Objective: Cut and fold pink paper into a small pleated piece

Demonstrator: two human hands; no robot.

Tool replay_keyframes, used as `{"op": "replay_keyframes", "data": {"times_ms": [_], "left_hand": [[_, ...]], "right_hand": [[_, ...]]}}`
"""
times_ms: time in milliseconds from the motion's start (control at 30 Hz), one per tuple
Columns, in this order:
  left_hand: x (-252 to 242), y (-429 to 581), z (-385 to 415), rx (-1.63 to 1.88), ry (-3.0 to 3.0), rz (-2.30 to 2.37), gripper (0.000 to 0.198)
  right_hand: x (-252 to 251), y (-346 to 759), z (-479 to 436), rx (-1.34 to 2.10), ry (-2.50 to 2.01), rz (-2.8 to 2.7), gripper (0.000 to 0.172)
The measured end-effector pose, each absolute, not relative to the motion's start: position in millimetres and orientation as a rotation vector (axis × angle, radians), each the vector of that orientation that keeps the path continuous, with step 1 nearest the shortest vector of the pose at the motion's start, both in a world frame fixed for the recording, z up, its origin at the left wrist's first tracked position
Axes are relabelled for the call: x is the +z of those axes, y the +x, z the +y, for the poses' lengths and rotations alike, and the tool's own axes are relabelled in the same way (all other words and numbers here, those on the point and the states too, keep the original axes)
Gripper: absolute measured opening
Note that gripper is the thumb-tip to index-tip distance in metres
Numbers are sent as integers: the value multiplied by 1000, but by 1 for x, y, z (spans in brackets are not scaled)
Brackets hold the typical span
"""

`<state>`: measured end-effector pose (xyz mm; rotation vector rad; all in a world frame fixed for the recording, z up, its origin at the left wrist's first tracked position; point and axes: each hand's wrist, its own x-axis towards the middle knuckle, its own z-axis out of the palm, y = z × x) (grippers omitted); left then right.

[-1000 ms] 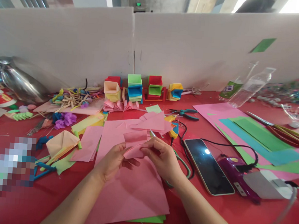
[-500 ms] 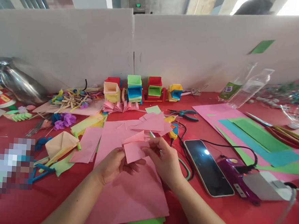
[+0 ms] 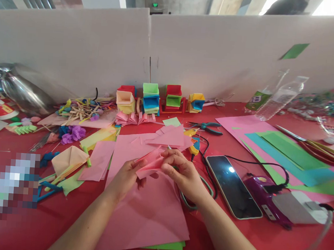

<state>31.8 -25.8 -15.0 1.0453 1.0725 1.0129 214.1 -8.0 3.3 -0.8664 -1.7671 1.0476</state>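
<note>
Folded pink paper (image 3: 149, 166): one, raised above large pink sheet (image 3: 148, 222) on desk (image 3: 48, 219). Left hand (image 3: 126, 177): pinched on paper's left side. Right hand (image 3: 182, 174): half-curled at right edge, grip unclear. Risk: skewed crease, caused by uneven finger pressure.

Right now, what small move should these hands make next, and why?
Probably press the folded pink paper flatter along its crease: its panels look angled apart, the left hand grips one side, and the right hand is curled at the opposite edge.
</note>
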Motion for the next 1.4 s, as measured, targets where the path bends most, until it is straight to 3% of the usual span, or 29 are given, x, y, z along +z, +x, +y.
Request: {"op": "replay_keyframes", "data": {"times_ms": [300, 500, 833, 1000, 1133, 1267, 1400], "left_hand": [[-20, 31, -25, 1023, 965, 1024, 44], [-20, 25, -28, 988, 941, 742, 48], [-22, 29, -28, 982, 868, 720, 37], [-22, 31, -28, 972, 921, 758, 41], [-21, 29, -28, 954, 992, 806, 45], [-22, 27, -28, 908, 1065, 825, 48], [-24, 26, -29, 905, 1053, 857, 48]], "right_hand": [[8, 215, -11, 969, -751, -2098, 29], [9, 213, -10, 913, -864, -2027, 19], [9, 212, -11, 921, -843, -2051, 23], [7, 211, -11, 905, -887, -2045, 6], [7, 213, -9, 945, -872, -2046, 13], [10, 215, -7, 1008, -829, -2067, 9], [12, 217, -7, 1044, -792, -2125, 19]]}}
